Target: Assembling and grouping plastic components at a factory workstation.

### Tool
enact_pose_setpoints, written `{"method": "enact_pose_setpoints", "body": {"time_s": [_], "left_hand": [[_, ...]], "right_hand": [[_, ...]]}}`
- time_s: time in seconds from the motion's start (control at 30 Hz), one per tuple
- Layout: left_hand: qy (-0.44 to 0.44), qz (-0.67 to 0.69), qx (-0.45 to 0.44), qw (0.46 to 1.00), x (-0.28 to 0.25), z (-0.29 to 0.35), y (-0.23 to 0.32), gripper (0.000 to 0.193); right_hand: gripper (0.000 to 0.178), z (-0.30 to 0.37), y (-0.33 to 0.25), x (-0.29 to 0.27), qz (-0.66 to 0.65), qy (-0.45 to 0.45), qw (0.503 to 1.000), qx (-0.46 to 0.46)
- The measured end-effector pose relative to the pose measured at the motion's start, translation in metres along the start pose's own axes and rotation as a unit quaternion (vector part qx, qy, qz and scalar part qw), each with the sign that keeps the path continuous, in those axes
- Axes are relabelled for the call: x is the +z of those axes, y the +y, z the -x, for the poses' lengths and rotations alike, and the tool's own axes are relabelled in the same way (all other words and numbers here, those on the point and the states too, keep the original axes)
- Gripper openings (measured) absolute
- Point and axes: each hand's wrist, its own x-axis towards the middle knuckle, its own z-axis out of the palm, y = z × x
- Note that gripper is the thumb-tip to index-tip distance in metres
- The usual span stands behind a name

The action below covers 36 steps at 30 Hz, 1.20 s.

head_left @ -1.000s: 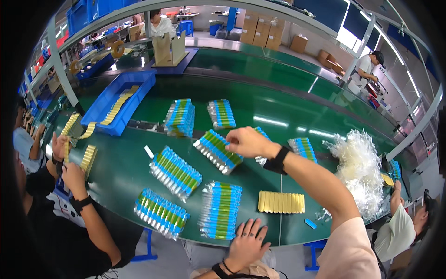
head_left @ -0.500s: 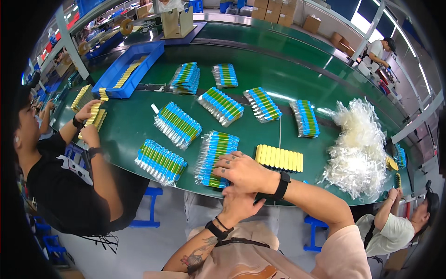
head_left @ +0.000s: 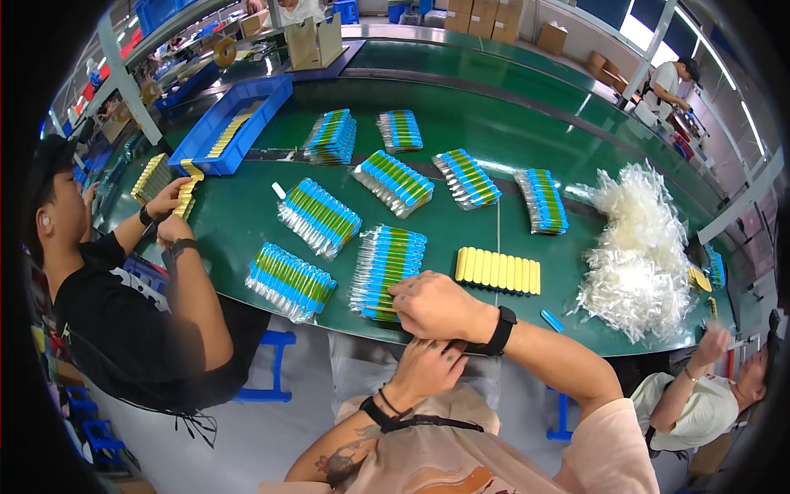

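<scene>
A stack of clear-wrapped blue and green packets (head_left: 391, 255) lies before me near the table's front edge. My right hand (head_left: 444, 303) is at its lower right side, fingers curled in against the near packets; the fingertips are partly hidden. Under my right wrist, my left hand (head_left: 425, 368) is at the table edge with bent fingers, and what they hold, if anything, is out of sight. Right of the hands lies a row of yellow rounded pieces (head_left: 498, 272) with dark undersides. A small blue strip (head_left: 551, 320) lies beside my right forearm.
More packet stacks (head_left: 319, 216) are spread over the green table (head_left: 461, 90). A heap of clear plastic sleeves (head_left: 634, 255) stands at the right. A blue bin (head_left: 189, 136) with yellow pieces is at the far left. Co-workers sit on both sides, the left one (head_left: 123, 305) handling yellow pieces.
My right hand has gone from lying fairly flat over the stack to curled fingers at its near side. My left hand's fingers have bent. The right co-worker's hand has risen.
</scene>
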Motion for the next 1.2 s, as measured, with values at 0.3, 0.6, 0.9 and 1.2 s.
{"method": "enact_pose_setpoints", "body": {"time_s": [0.3, 0.6, 0.9, 1.2], "left_hand": [[0.103, -0.171, -0.037, 0.979, -0.038, -0.008, -0.01, 0.03], [0.093, -0.189, -0.122, 0.97, -0.045, 0.003, -0.023, 0.046], [0.045, -0.21, -0.162, 0.963, -0.057, -0.014, -0.023, 0.046], [0.209, -0.137, -0.03, 0.968, -0.05, -0.011, -0.009, 0.097]], "right_hand": [[0.012, -0.013, 0.011, -0.018, -0.178, -0.048, 0.974, 0.132], [0.012, -0.016, 0.017, -0.015, -0.246, -0.017, 0.949, 0.196], [0.016, -0.024, 0.056, -0.075, -0.544, 0.394, 0.697, 0.252], [0.016, 0.05, -0.005, -0.106, -0.656, 0.352, 0.61, 0.271]]}}
